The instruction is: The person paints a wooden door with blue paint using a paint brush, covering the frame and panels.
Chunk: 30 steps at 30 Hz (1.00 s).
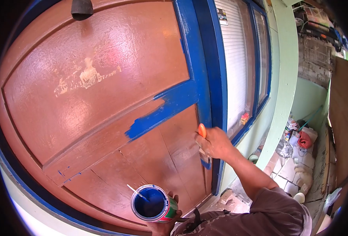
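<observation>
My right hand (215, 143) grips a paintbrush (202, 143) with an orange handle, its blue-loaded bristles pressed to the right edge of a brown wooden door (103, 78). My left hand (167, 225) holds an open paint can (152, 203) of blue paint from below, at the bottom centre. A thin stick rests inside the can. Blue paint covers the door's right stile and part of the middle rail (162, 110); the brown panels are bare, with a scraped pale patch on the upper one.
A blue door frame (213, 59) and a louvred window (236, 67) stand right of the door. A pale green wall (284, 78) follows. Bottles, a red bag (304, 139) and white items lie on the tiled floor at the right.
</observation>
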Each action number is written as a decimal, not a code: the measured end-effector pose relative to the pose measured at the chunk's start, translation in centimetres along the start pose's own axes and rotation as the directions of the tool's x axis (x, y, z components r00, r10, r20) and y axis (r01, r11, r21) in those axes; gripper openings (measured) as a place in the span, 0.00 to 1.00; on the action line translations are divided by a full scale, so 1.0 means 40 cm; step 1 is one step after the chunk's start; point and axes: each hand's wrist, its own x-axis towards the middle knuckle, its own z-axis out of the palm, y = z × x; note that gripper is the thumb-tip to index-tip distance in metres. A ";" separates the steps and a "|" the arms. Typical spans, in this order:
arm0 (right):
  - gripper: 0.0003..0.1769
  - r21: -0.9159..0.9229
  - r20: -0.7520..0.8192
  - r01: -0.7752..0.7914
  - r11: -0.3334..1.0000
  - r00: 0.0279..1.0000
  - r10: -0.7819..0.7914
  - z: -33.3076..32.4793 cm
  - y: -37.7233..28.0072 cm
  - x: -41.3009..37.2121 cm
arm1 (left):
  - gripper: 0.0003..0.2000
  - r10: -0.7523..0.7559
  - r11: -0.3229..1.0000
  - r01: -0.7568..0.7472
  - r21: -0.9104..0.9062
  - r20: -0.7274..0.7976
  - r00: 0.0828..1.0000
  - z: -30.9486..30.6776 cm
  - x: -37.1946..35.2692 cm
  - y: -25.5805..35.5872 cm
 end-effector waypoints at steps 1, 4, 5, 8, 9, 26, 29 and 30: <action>0.27 0.107 -0.017 0.013 0.994 1.000 -0.011 0.028 0.043 -0.014 | 0.37 0.031 0.998 -0.032 0.061 0.017 0.999 -0.009 -0.002 -0.002; 0.33 0.303 0.083 -0.307 0.902 0.952 0.296 0.058 0.101 -0.057 | 0.41 0.152 0.924 -0.187 0.333 0.130 0.980 -0.110 -0.011 0.016; 0.34 0.363 0.133 -0.366 0.857 0.930 0.341 0.067 0.130 -0.068 | 0.41 0.145 0.935 -0.179 0.307 0.131 0.981 -0.110 -0.015 0.017; 0.30 0.572 0.158 -0.339 0.747 0.939 0.305 0.081 0.157 -0.101 | 0.42 0.185 0.931 -0.184 0.315 0.027 0.982 -0.106 -0.020 0.018; 0.26 0.669 0.164 -0.354 0.654 0.928 0.335 0.088 0.156 -0.113 | 0.42 0.215 0.894 -0.209 0.396 0.030 0.976 -0.122 -0.018 0.025; 0.23 0.996 -0.012 -0.020 0.091 0.942 0.336 0.054 -0.103 -0.189 | 0.37 -0.026 0.887 0.004 0.462 0.040 0.999 -0.129 -0.034 0.164; 0.20 0.993 -0.028 -0.011 0.116 0.943 0.331 0.056 -0.133 -0.204 | 0.39 -0.124 0.949 0.114 0.293 0.016 0.992 -0.128 -0.040 0.177; 0.19 0.986 -0.084 0.035 0.162 0.947 0.310 0.044 -0.152 -0.200 | 0.40 -0.143 0.959 0.132 0.250 0.025 0.989 -0.116 -0.037 0.178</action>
